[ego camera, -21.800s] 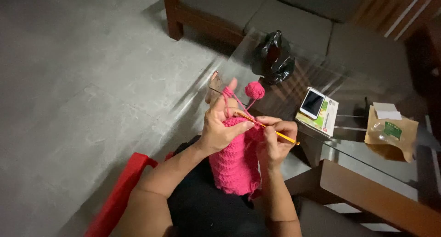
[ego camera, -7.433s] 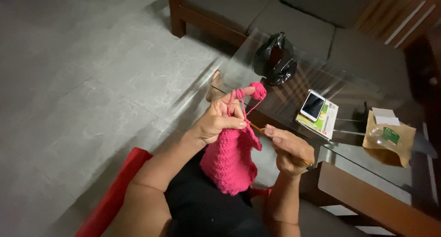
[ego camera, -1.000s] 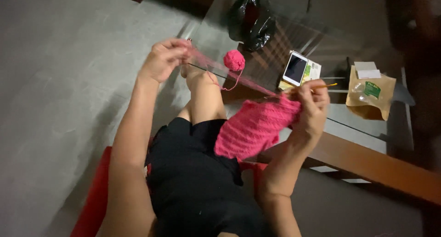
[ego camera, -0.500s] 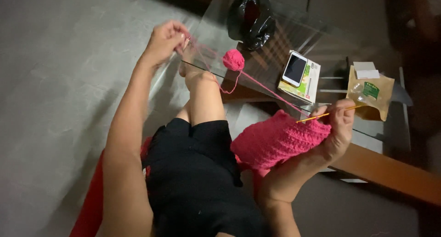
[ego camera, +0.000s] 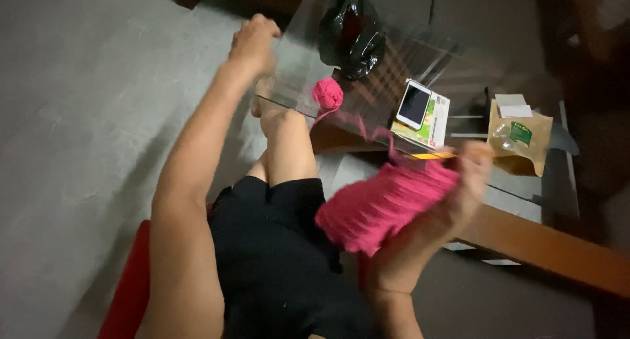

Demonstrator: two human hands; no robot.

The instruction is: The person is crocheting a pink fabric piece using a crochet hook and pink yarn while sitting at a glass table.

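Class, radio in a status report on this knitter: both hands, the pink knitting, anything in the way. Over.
Left hand raised, fisted near glass table edge. Right hand gripping pink knitting and yellow needle, blurred. Yarn ball on table. Black bag, phone alongside, nothing blocking.

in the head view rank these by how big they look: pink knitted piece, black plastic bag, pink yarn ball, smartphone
1. pink knitted piece, nearest the camera, so flattered
2. crumpled black plastic bag
3. black smartphone
4. pink yarn ball, close to the smartphone

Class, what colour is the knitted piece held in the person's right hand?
Bright pink. The knitted piece shows best in the head view, gripped by the right hand.
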